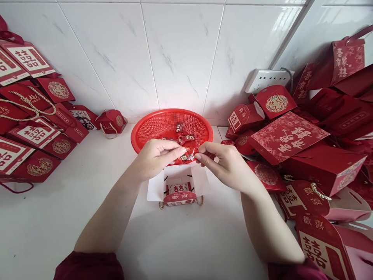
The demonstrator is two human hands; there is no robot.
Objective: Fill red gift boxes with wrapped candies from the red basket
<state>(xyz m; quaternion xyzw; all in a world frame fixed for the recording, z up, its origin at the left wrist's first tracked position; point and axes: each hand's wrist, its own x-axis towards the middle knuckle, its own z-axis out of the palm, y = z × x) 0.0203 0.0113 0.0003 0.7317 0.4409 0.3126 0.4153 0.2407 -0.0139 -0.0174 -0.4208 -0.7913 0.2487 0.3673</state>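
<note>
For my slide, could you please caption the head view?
Left hand and right hand pinch a red packet near an open box and basket.

An indoor work corner is indicated by a white tabletop (186,241), marble-patterned wall tiles (180,50) behind it, a socket strip (266,80) and red boxes (290,136) piled on both sides; whether home or shop cannot be told.

White tabletop (186,237) with red basket (133,136), boxes (180,198)

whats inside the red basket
The basket holds a few small wrapped packets, one up against its back wall. The left hand, right hand and the packet between them cover much of its front, so whatever lies there is hidden.
</note>
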